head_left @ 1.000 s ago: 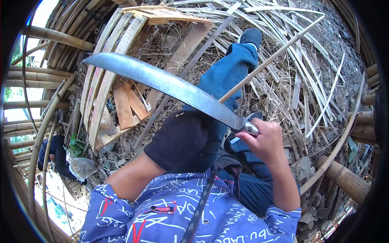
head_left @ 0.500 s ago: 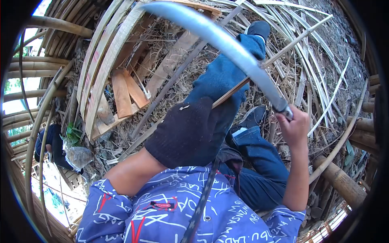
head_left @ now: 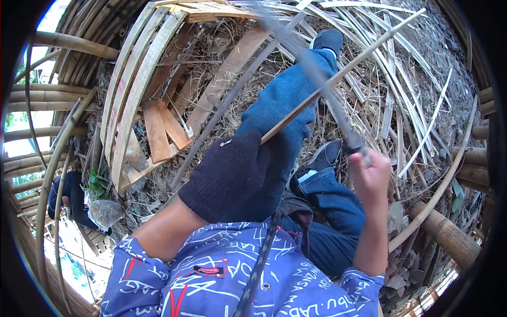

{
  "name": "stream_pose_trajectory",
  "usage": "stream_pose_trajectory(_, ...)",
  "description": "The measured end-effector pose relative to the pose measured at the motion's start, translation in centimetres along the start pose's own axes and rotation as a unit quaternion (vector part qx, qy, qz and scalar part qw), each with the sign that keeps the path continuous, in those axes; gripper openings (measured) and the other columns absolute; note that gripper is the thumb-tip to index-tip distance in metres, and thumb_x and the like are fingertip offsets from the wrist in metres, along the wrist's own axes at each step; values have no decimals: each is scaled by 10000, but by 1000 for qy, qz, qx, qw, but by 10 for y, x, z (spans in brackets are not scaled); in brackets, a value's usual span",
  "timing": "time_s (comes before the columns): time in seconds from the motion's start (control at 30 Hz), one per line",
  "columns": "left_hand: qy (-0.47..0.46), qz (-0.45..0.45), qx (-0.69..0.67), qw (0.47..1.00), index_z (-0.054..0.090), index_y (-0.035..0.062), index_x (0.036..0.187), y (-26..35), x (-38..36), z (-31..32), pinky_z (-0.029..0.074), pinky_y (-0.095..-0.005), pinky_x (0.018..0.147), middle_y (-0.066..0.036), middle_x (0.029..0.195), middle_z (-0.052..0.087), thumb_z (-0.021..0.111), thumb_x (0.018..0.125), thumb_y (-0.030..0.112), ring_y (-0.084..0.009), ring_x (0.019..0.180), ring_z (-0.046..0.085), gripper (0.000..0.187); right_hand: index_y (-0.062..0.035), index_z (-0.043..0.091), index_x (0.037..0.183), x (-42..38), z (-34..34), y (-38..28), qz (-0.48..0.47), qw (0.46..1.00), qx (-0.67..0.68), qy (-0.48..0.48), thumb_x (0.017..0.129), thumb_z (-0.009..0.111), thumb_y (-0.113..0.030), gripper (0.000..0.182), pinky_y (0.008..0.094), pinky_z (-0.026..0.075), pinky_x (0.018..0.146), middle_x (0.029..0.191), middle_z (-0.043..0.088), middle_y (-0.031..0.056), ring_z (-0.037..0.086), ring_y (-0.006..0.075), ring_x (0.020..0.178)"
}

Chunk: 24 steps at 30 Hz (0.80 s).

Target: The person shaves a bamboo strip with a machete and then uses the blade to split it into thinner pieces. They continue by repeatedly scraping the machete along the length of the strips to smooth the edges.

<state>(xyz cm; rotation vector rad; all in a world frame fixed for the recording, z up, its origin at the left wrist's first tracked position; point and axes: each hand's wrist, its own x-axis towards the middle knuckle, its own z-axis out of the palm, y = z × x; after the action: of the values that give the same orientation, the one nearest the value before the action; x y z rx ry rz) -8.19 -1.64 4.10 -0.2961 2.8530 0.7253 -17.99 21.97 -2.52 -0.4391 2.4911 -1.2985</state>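
My left hand, in a black knit glove, is closed around a long thin bamboo strip. The strip runs from the glove up to the right, over my jeans-covered leg. Bare and closed, my right hand grips the handle of a long curved machete. Its blade is smeared by motion and shows nearly edge-on, pointing up and left. Near its middle the blade crosses the bamboo strip in this view.
A curved wooden slatted frame lies at upper left with short boards inside. Split bamboo strips cover the ground at upper right. A thick bamboo pole lies at right. Another person sits low at far left.
The machete has turned from showing its broad shiny face to nearly edge-on. My right hand has moved left and slightly down; my gloved hand and the strip have shifted a little left.
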Motion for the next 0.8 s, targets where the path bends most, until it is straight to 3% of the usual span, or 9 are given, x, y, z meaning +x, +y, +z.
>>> stream_pose_trajectory(0.13,-72,-23,22,997,579,-15,905,-3,-2,4,476,-437,562,-195,760,588,542,814,111,-364,619,589,159,-57,575,601,-4,28,-31,-122,979,-149,-69,737,673,-595,563,408,461,476,522,564,137,605,342,524)
stream_pose_trajectory(0.2,18,98,81,992,597,-6,929,-11,-6,12,478,-450,571,-204,767,584,543,840,144,-366,621,593,182,-61,574,600,3,25,-28,-123,977,-154,-77,730,668,-612,573,407,464,479,519,563,133,603,338,516)
stream_pose_trajectory(0.3,-7,40,85,996,594,25,954,-14,-8,19,497,-475,531,-189,678,610,500,921,283,-377,600,621,276,-65,570,596,12,18,-21,-118,973,-174,-94,710,648,-660,610,410,470,493,518,564,128,599,334,509)
stream_pose_trajectory(0.53,-34,-12,-69,997,606,-7,1026,-10,-4,10,484,-493,659,-271,829,622,478,929,224,-437,785,609,281,-63,546,602,26,9,-14,-192,952,-221,-93,663,646,-694,642,407,461,516,539,563,123,599,327,541)
stream_pose_trajectory(0.63,15,62,-67,996,601,-15,985,-10,-6,6,480,-494,631,-260,785,619,503,913,201,-435,727,607,247,-61,568,619,30,9,-12,-202,947,-236,-86,654,665,-677,625,406,464,521,553,575,124,605,332,559)
stream_pose_trajectory(0.67,33,49,-81,995,587,-15,964,-5,-9,-1,476,-495,611,-257,752,610,514,904,190,-433,697,602,226,-51,629,696,31,6,-8,-209,950,-223,-69,682,687,-624,576,391,463,523,570,585,119,610,301,546)
stream_pose_trajectory(0.73,42,23,-93,995,535,-1,894,-12,-10,2,458,-498,549,-248,659,577,531,882,157,-428,619,586,158,-41,671,787,41,-13,9,-46,981,-183,-48,749,685,-543,504,361,460,524,579,590,121,618,250,544)
stream_pose_trajectory(0.77,42,22,-93,995,535,-1,894,-16,-11,5,458,-498,549,-248,659,577,531,882,157,-428,619,586,158,-38,686,838,50,-25,33,-77,984,-163,6,820,649,-489,453,348,418,494,538,555,102,551,219,484)
stream_pose_trajectory(0.8,24,16,-85,996,525,1,884,-18,-12,7,453,-499,542,-250,650,569,534,879,157,-427,618,586,157,-25,643,731,60,-39,49,-77,983,-158,53,866,588,-523,519,336,353,457,487,492,61,460,183,439)
